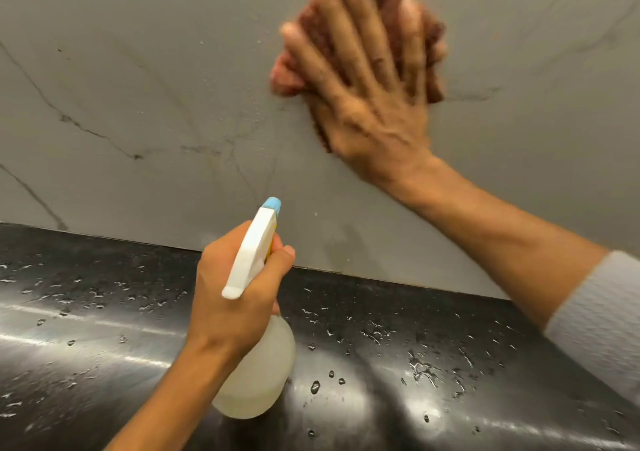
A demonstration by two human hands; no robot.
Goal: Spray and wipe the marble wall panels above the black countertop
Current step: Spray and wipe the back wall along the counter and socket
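The grey marble wall panel (138, 86) with dark veins fills the upper view, speckled with fine droplets near its middle. My right hand (370, 93) lies flat with fingers spread, pressing a reddish-brown cloth (294, 72) against the panel at the upper right; the hand is blurred. My left hand (235, 298) grips the neck of a translucent spray bottle (259, 374) with a white trigger head and blue nozzle (272, 204), which points at the wall. The bottle hangs above the black countertop (104, 346).
The glossy black countertop is scattered with water drops and runs across the lower view, meeting the wall along a slanted seam (381, 279). A light grey sleeve (602, 322) covers my right forearm at the right edge.
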